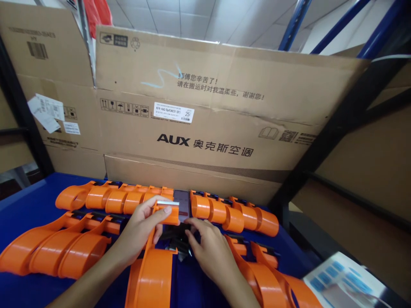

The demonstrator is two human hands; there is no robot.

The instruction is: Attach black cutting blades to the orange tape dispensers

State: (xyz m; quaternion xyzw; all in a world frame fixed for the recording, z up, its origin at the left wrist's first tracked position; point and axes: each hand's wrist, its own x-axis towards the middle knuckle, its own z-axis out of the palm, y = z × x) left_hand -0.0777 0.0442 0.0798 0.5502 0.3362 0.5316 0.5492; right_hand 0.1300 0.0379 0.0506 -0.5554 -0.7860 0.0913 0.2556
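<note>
My left hand [143, 229] is closed around the upper end of an orange tape dispenser [154, 278]. A silver serrated blade [168, 203] runs along that end, under my thumb. The dispenser's wide curved body hangs down toward me. My right hand [207, 246] is close by on the right, its fingers slightly curled and apart, with nothing visible in them. It hovers over a pile of small black parts [180, 246], and whether its fingertips touch them I cannot tell. A phone [181, 203] lies just beyond both hands, partly covered by the left one.
Several orange dispensers with black pieces stand in rows to the left [85, 254] and right [236, 218] on the blue table [24, 199]. A large cardboard sheet [205, 128] rises behind them. A printed paper [345, 280] is at the lower right, beside a black frame post [302, 171].
</note>
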